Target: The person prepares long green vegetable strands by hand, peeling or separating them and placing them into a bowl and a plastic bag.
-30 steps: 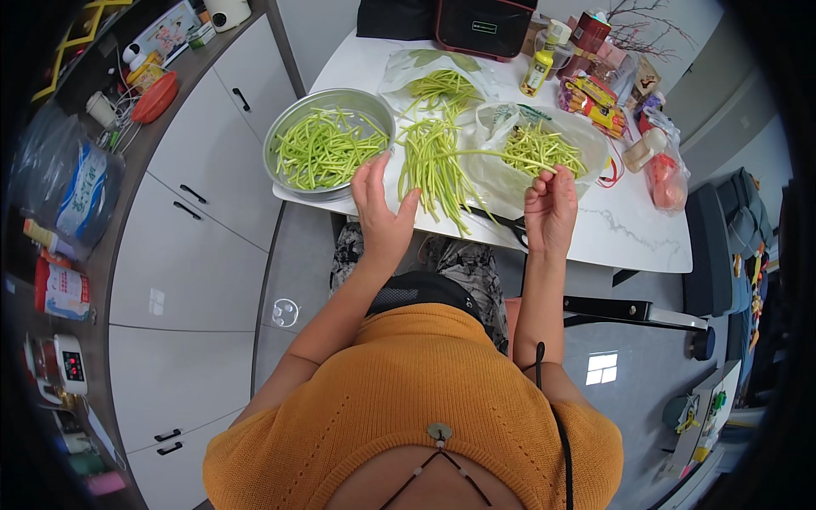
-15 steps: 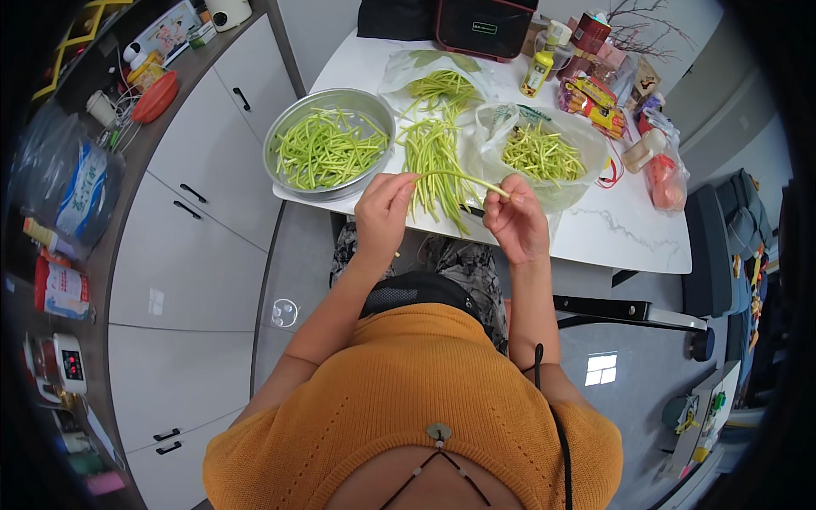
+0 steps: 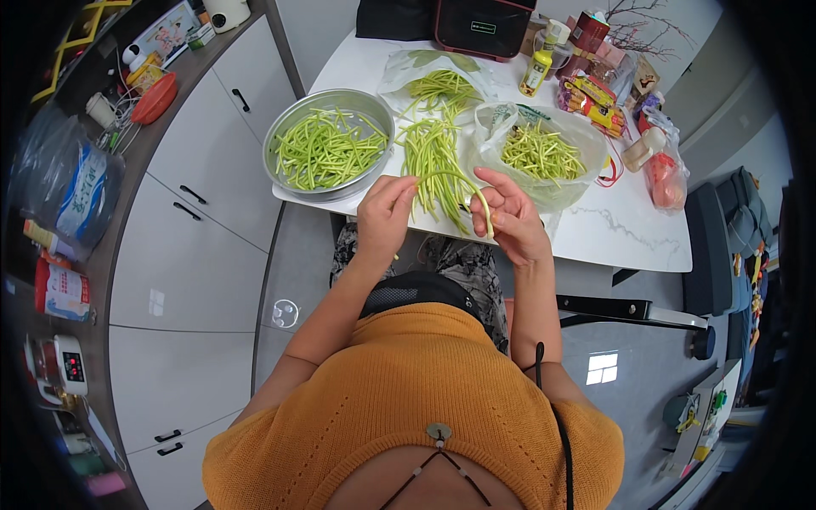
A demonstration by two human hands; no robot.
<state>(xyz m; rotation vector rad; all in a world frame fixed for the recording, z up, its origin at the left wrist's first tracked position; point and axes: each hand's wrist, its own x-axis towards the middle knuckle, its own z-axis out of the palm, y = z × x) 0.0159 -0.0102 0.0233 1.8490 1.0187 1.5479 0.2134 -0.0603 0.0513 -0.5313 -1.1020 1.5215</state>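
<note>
My left hand (image 3: 384, 217) is closed, pinching a long green garlic scape (image 3: 450, 173) between thumb and fingers. The scape arches over to my right hand (image 3: 517, 223), where its pale end bends sharply down against the fingers. My right thumb and fingers close on that end, with the index finger raised. Beyond my hands, a loose bundle of garlic scapes (image 3: 432, 153) lies on the white table. To its left, a round metal basin (image 3: 271, 154) holds short cut pieces. To its right, an open clear plastic bag (image 3: 561, 194) contains paler, yellowish trimmed pieces.
Behind the bundle, another plastic bag (image 3: 395, 78) holds more scapes. A yellow bottle (image 3: 535, 75), snack packets (image 3: 592, 104) and a dark red-edged box (image 3: 484, 30) stand farther back on the white table (image 3: 633, 223). Grey cabinets (image 3: 191, 272) line the left side.
My right hand has turned and its fingers have spread somewhat. The scape's right end, stretched out sideways before, now bends downward. My left hand has barely moved.
</note>
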